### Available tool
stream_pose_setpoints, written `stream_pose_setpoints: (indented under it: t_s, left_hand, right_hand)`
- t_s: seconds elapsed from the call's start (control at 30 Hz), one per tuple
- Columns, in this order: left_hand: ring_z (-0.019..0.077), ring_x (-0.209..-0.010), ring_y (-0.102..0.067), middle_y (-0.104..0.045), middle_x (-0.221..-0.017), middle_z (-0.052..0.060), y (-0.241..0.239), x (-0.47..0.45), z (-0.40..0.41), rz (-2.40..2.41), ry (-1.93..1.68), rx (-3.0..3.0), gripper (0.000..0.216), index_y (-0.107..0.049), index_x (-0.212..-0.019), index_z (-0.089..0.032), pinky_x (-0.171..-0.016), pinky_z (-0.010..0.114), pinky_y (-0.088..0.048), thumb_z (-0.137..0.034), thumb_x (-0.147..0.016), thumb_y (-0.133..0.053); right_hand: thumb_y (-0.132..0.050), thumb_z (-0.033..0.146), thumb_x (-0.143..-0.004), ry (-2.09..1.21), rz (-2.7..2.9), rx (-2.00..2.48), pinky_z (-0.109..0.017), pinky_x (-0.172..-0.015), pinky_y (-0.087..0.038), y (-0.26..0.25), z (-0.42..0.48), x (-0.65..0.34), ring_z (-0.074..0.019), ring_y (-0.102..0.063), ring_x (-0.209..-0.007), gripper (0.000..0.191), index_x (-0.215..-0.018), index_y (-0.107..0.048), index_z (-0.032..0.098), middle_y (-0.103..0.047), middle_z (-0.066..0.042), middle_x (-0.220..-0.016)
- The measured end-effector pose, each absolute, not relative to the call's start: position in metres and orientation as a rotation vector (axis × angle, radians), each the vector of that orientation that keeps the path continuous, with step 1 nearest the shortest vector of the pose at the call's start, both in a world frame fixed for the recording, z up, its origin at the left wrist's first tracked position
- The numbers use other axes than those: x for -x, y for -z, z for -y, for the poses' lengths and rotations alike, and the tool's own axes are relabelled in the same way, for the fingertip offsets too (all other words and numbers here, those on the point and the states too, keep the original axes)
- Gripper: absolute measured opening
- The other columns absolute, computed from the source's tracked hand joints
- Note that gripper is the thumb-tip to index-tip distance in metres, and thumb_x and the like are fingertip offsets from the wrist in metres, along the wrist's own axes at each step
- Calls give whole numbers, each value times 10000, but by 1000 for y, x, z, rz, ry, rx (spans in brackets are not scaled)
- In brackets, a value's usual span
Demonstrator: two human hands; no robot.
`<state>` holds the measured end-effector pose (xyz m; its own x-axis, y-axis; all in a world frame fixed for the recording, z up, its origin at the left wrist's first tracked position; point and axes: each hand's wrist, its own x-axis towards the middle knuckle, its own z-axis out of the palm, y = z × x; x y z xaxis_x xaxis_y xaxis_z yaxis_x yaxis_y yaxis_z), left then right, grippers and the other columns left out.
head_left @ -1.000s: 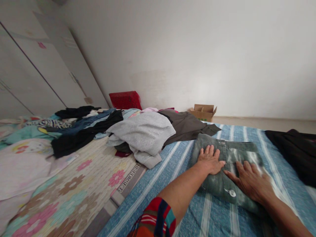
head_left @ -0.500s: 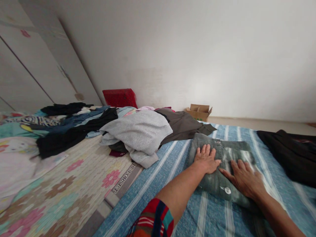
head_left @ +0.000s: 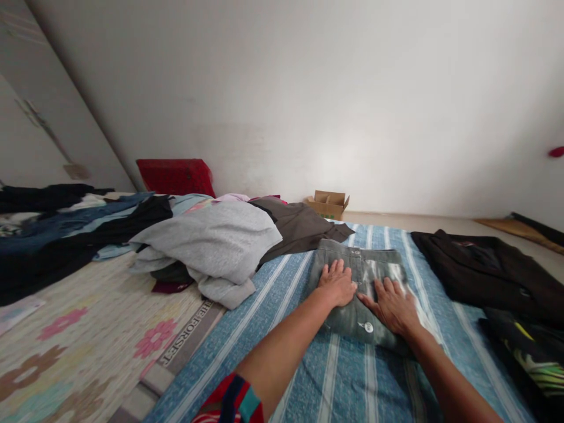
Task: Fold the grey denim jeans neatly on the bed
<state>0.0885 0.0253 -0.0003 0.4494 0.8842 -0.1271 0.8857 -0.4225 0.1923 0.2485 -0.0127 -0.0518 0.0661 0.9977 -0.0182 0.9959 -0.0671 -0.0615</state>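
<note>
A grey-green denim garment (head_left: 365, 254), folded into a rough square, lies on the blue striped bedsheet (head_left: 282, 329). A waistband runs along its far edge, and a white button shows near its front edge. My left hand (head_left: 337, 283) rests palm down on its left half, fingers slightly spread. On the right half, my right hand (head_left: 394, 305) lies flat as well, its thumb pointing toward the left hand. Both hands touch the cloth and grip nothing.
To the left lie a heaped grey sweatshirt (head_left: 215, 235), dark brown clothing (head_left: 304, 226) and black trousers (head_left: 110, 229) on a floral mat (head_left: 101, 329). Folded black clothing (head_left: 484, 270) and a dark patterned garment (head_left: 524, 346) sit at right. A cardboard box (head_left: 330, 205) stands by the wall.
The view has turned to the right, bringing more of the dark folded clothes into sight. Both hands stay flat on the denim garment, with little visible movement.
</note>
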Motion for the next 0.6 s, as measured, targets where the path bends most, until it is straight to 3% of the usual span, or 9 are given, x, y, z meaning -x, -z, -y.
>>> stream_pose_setpoints:
  t_s: [0.27, 0.6]
  left_hand:
    - [306, -1408, -240, -386, -1474, 149, 3, -78, 16, -1376, 75, -2604, 502, -563, -1264, -173, -1101, 534, -218, -355, -976, -195]
    - [286, -1410, -250, -345, -1487, 198, 12, -78, 17, -1445, -100, -2555, 559, -473, -1349, -81, -1123, 504, -208, -402, -978, -204]
  right_hand:
    - [-218, 656, -897, -104, 2124, 2288, -545, -1005, -274, 51, 12, -248, -365, -240, -1374, 756, -1421, -361, 130, -319, -177, -1487]
    - [-206, 660, -896, -122, 2117, 2276, -539, -995, -277, 47, 12, -247, -364, -267, -1357, 741, -1392, -394, 143, -353, -175, -1460]
